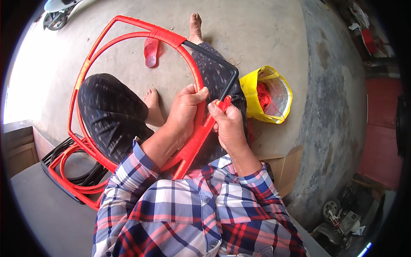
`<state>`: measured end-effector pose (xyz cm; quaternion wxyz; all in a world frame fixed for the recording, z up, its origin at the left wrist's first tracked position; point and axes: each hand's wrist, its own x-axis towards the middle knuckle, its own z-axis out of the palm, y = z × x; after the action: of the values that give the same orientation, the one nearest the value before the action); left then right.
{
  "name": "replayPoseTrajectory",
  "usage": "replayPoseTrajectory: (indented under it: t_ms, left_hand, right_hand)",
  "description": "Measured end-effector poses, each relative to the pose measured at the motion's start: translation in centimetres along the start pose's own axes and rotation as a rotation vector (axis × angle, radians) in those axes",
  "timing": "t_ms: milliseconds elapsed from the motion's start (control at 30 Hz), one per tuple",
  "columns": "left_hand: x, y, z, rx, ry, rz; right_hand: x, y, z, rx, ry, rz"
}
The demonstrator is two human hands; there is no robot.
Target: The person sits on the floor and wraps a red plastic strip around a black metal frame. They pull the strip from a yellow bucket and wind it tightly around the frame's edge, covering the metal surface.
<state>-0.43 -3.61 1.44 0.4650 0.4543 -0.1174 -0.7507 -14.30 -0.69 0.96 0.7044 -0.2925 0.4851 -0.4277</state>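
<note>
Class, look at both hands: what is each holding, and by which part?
The left hand grips the red-wrapped frame by its inner ring; the right hand holds its outer bar, near the bare black stretch.

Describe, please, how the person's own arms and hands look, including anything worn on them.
The left hand and right hand are bare, with no gloves or watch showing. The checked shirt sleeves, in navy, white and red, end partway along the forearms, leaving the lower part of each uncovered.

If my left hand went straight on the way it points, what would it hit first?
Past the red hoop it grips, your left hand would probably meet the bare black bar, though depth is unclear.
</note>
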Motion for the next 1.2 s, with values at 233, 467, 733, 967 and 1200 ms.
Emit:
replayPoseTrajectory:
  t_ms: [233, 467, 733, 967, 1200]
  left_hand:
    - [0.4, 0.1, 0.2, -0.01, -0.033, 0.007]
    - [0.3, 0.9, 0.1, 0.049, -0.097, -0.116]
    - [0.0, 0.7, 0.9, 0.112, -0.155, -0.2]
    - [0.2, 1.0, 0.3, 0.146, -0.167, -0.171]
    - [-0.3, 1.5, 0.8, 0.137, -0.177, -0.182]
  right_hand:
    - [-1.1, 0.8, -0.2, -0.188, -0.019, -0.054]
    - [-2.1, -0.2, -2.9, -0.093, 0.025, -0.055]
    - [-2.3, -0.3, -6.9, 0.054, 0.01, -0.061]
    - [-1.2, 1.1, -15.6, 0.706, 0.129, -0.026]
    - [-2.2, 2.0, -17.4, 0.701, 0.175, -0.069]
